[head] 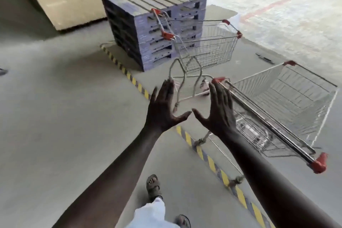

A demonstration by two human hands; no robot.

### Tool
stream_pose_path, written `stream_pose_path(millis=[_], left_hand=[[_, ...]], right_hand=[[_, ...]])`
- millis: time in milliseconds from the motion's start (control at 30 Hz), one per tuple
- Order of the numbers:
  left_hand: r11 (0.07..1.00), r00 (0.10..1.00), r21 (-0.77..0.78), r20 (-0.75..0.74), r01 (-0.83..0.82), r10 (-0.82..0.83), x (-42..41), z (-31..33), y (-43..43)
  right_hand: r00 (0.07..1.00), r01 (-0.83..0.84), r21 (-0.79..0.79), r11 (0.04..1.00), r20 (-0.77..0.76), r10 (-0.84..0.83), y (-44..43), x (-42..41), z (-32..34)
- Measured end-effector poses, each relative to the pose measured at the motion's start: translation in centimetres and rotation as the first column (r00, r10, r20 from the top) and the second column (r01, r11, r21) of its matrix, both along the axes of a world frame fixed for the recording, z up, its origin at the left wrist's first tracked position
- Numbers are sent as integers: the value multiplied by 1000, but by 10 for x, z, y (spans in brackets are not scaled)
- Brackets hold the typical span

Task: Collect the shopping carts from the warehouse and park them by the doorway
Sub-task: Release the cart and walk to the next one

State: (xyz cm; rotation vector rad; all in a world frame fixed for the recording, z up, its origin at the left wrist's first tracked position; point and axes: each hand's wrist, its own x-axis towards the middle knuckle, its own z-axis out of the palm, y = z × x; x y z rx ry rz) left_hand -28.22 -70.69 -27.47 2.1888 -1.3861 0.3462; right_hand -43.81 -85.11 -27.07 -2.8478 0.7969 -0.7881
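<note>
Both hands empty, fingers spread: left hand (162, 109) and right hand (218, 111) raised w/ thumbs nearly touching. Near silver wire shopping cart (288, 109) just right of them; second wire cart (203, 48) beside stacked purple-grey plastic pallets (140, 24), across yellow-black floor stripe (209, 161).

The grey concrete floor (55, 116) carries stacked blue pallets (153, 24) upper centre, two shopping carts (203, 48) right of centre, and a diagonal striped tape line (212, 161).

Both carts (207, 46) (288, 102) are shiny bare wire metal with red plastic corner caps. The pallets (148, 24) look like matt bluish plastic. The floor (64, 107) is smooth, dull grey concrete.
</note>
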Motion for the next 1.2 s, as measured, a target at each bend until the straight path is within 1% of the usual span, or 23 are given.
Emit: stream_pose_path(millis=[133, 233, 333, 467, 600, 700, 733, 800, 933, 1067, 1200], left_hand=[[968, 970, 60, 16, -244, 244, 33, -8, 101], [909, 911, 71, -2, -412, 413, 53, -17, 182], [816, 817, 75, -27, -573, 576, 65, -26, 267], [697, 694, 78, -64, -713, 717, 76, -41, 374], [577, 571, 70, -80, -814, 817, 89, -47, 488], [474, 466, 78, -98, -877, 879, 107, -40, 571], [447, 439, 77, -104, -891, 892, 113, -37, 594], [447, 441, 68, -89, -892, 893, 118, -29, 606], [413, 407, 43, -112, -910, 907, 142, -27, 652], [407, 399, 58, -119, -911, 909, 178, -35, 688], [411, 404, 54, -102, -910, 909, 229, -42, 726]], right_hand=[[980, -196, 56, 979, -11, 196, 64, 64, -10], [937, -345, 73, 936, -26, 347, 123, 110, -18], [865, -496, 75, 865, -43, 500, 198, 160, -25], [738, -669, 74, 740, -53, 673, 300, 222, -36], [648, -750, 109, 652, -76, 758, 411, 276, -36], [562, -813, 131, 567, -76, 824, 495, 308, -26], [548, -823, 130, 552, -72, 833, 519, 319, -23], [552, -823, 108, 558, -76, 830, 533, 329, -21], [511, -852, 76, 518, -91, 855, 582, 364, -18], [499, -862, 49, 505, -101, 861, 619, 408, -24], [491, -865, 59, 498, -105, 865, 651, 459, -36]])
